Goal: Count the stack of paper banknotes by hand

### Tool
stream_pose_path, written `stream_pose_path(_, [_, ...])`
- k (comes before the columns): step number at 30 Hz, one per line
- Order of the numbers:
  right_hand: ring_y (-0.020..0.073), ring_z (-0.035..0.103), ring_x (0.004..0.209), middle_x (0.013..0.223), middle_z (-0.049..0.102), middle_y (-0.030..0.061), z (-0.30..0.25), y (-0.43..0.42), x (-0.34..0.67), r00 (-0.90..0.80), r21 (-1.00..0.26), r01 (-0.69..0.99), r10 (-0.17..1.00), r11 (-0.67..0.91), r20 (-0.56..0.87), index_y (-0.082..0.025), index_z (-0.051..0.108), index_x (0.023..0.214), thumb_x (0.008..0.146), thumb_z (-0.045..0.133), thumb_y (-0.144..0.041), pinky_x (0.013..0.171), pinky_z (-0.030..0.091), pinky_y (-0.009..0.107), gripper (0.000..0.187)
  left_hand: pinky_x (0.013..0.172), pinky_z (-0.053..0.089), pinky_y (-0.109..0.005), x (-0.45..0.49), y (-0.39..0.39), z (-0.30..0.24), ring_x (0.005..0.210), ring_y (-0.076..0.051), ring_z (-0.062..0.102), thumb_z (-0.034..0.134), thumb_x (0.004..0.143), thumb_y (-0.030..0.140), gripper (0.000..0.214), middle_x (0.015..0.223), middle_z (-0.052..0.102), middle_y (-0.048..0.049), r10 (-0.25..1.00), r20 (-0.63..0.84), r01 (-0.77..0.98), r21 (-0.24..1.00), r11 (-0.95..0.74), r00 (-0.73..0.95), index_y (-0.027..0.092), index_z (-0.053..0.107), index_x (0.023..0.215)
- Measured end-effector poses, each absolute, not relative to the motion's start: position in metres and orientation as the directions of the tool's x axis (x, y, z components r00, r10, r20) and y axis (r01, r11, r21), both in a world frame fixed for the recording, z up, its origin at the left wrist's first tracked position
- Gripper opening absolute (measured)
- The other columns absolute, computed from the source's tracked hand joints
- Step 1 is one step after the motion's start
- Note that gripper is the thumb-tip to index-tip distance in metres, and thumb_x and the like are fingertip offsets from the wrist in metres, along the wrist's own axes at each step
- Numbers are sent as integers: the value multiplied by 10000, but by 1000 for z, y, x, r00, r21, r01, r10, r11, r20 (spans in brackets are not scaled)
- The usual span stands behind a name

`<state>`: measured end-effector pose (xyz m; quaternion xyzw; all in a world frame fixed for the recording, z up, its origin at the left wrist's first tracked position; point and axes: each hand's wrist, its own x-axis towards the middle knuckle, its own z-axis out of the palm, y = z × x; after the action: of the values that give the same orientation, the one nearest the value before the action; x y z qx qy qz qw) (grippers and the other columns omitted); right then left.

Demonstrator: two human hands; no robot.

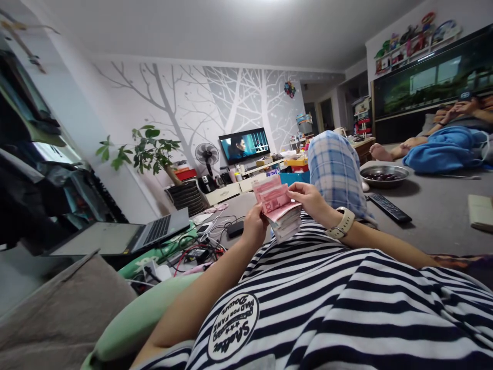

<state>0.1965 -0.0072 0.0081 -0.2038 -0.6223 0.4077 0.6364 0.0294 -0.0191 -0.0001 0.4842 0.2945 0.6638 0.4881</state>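
The left hand (254, 226) is curled closed on the near-left edge of a banknote stack (285, 225), its fingers partly hidden, so how far they wrap underneath I cannot tell. The right hand (308, 198) has thumb and fingertips drawn nearly together at the right edge of the upper notes (271, 194), which fan up and away between both sets of fingers. The rest of the stack sits just below the right fingertips, above the striped shirt (327, 298). The step in hand looks like leafing through the notes; the next move seems to call for a light right-hand pinch that parts one note, while the left fingers keep the stack steady.
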Motion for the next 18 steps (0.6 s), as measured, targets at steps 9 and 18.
stream_pose_path(9, [123, 519, 643, 678, 608, -15, 6, -1, 194, -105, -794, -345, 820, 500, 562, -172, 622, 724, 614, 792, -368, 581, 401, 244, 282, 662, 520, -290, 29, -8, -4, 664, -178, 602, 583, 725, 219, 98, 709, 663, -39, 933, 357, -381, 858, -345, -40, 185, 675, 728])
stream_pose_path(18, [57, 367, 444, 544, 523, -33, 54, 27, 177, -275, -908, -179, 866, 380, 417, -150, 604, 637, 695, 744, -194, 423, 232, 215, 158, 622, 467, -262, 8, 17, -2, 660, -165, 591, 590, 714, 198, 24, 678, 616, -11, 905, 404, -356, 832, -425, -136, 180, 599, 700])
